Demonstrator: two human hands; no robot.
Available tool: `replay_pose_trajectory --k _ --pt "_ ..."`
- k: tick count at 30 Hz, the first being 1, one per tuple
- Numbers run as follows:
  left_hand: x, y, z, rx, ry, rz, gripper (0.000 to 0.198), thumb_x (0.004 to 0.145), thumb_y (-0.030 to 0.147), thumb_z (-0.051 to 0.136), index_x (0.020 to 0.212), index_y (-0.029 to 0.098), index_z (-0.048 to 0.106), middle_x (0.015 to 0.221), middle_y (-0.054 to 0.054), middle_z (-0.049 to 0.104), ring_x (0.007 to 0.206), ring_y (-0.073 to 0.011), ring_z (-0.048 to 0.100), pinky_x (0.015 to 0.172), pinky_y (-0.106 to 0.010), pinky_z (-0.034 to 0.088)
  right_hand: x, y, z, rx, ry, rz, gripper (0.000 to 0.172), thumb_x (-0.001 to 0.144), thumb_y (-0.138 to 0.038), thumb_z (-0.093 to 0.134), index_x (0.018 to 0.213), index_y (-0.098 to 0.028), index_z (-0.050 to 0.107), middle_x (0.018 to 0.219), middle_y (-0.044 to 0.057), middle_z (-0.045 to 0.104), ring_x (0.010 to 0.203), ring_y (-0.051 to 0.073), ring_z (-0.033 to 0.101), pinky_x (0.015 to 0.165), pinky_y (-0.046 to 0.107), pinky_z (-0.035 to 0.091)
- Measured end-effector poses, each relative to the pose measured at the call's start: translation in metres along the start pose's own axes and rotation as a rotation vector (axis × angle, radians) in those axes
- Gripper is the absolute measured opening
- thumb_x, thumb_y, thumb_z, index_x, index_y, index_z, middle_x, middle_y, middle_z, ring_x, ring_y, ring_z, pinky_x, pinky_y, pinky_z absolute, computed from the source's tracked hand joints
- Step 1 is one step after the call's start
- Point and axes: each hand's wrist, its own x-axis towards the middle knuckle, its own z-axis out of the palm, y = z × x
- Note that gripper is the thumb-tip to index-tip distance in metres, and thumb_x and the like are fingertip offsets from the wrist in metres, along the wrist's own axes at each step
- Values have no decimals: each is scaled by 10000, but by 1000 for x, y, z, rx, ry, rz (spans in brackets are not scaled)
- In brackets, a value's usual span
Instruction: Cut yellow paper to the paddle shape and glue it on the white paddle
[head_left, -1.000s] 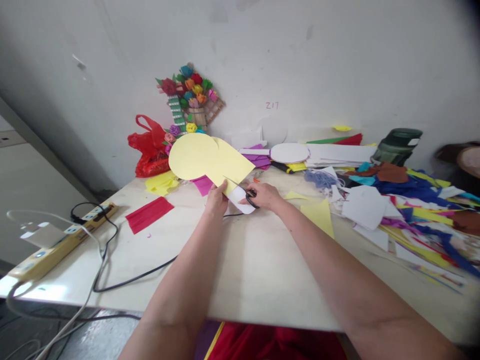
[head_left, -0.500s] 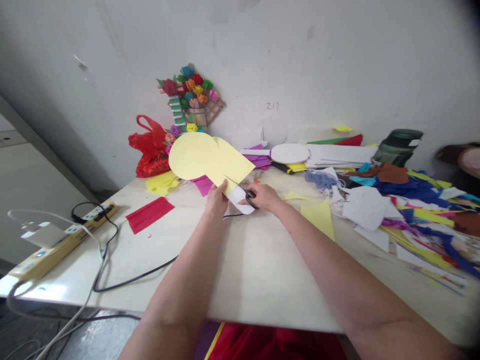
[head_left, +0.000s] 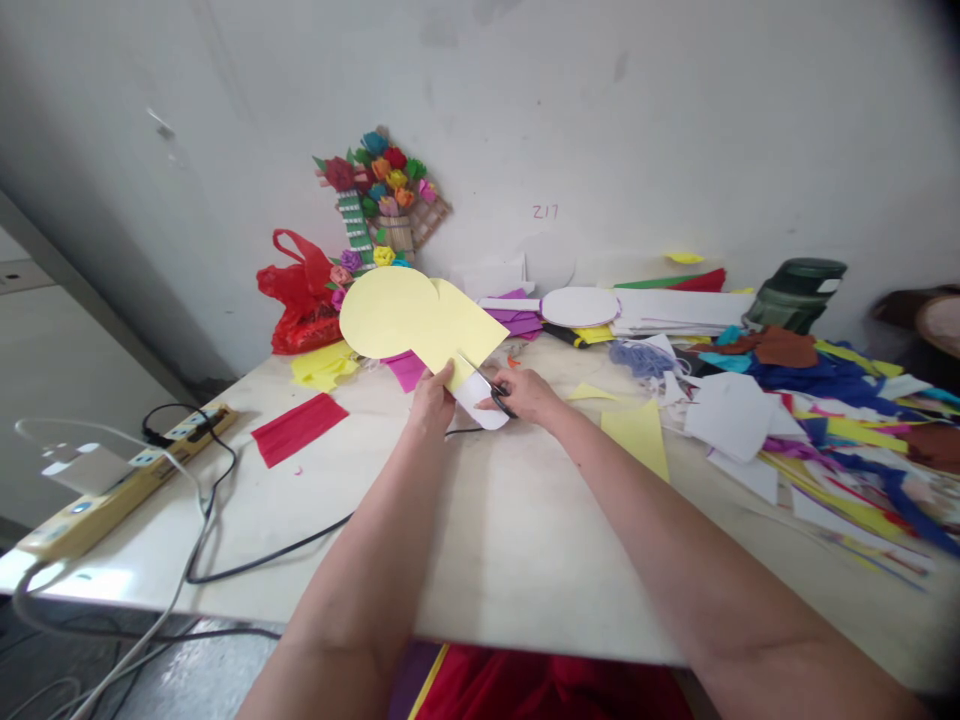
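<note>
A sheet of pale yellow paper (head_left: pixel 397 312), rounded at its left and pointed at its right, is pinched at the lower edge by my left hand (head_left: pixel 433 398), thumb on top. My right hand (head_left: pixel 527 394) grips black-handled scissors (head_left: pixel 501 390), whose blades reach up and left over the yellow sheet near the left thumb. Under the scissors hangs a white piece of paper (head_left: pixel 482 408) with a rounded end; whether it is joined to the yellow sheet I cannot tell.
Red crepe paper (head_left: pixel 300 428) and a power strip (head_left: pixel 127 485) with cables lie left. Paper flowers (head_left: pixel 386 180) and a red plastic bag (head_left: pixel 296 300) stand behind. Coloured scraps (head_left: pixel 855 430), yellow paper (head_left: pixel 636 436) and a green bottle (head_left: pixel 799 296) are on the right.
The scissor blades have closed closer together over the yellow paper. The sheet has shifted very slightly to the right; both hands keep nearly the same place.
</note>
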Motion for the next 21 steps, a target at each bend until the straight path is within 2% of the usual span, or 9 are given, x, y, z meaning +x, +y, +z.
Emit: replay_pose_trajectory --k 6,15,21 --pt "0 -1 -1 7 -19 -9 224 674 41 629 874 141 610 883 -63 683 871 -214 633 851 -351 488 1 2 1 -34 -8 13 419 565 -606 636 724 -220 616 641 -12 564 595 123 464 520 224 299" --pt "-3 -5 1 17 -43 -44 262 682 47 630 920 158 618 917 -71 682 896 -215 630 852 -342 485 4 5 1 -162 -14 31 422 589 -645 596 734 -248 604 706 -15 611 648 136 522 540 232 310" --pt "-2 -8 0 19 -60 -32 234 678 50 637 892 145 621 925 -80 682 889 -213 634 865 -343 479 4 2 0 -159 -13 47 420 589 -642 598 732 -248 602 706 -12 611 651 138 524 541 233 308"
